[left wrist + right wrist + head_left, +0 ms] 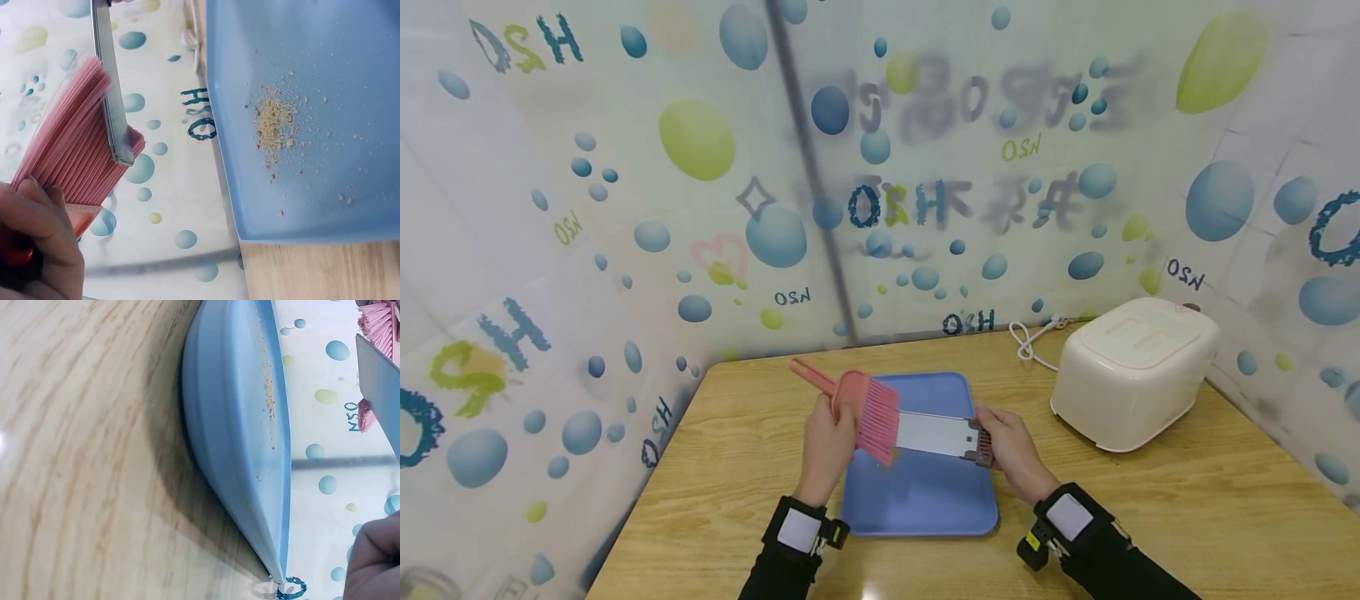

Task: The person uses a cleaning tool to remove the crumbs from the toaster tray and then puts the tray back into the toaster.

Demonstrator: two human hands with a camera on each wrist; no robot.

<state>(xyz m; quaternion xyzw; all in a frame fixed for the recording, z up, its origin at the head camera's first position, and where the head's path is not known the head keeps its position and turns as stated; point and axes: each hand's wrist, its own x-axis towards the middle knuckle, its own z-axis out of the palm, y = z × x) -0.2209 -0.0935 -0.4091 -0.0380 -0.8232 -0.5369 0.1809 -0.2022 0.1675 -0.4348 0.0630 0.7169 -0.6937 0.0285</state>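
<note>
My left hand grips a small pink brush near the base of its handle, which points up to the left. Between the thumb and fingers of my right hand is the brown end of a flat metal toaster crumb tray. The bristles lie against the crumb tray's far end, and in the left wrist view they spread to either side of its edge. Both are held above a blue plastic tray. A small heap of light brown crumbs lies on the blue tray, with finer bits scattered around.
A cream toaster stands at the right of the wooden table. Its white cord and plug lie behind it, by the back edge. Patterned curtain-like sheets enclose the table at the back and sides.
</note>
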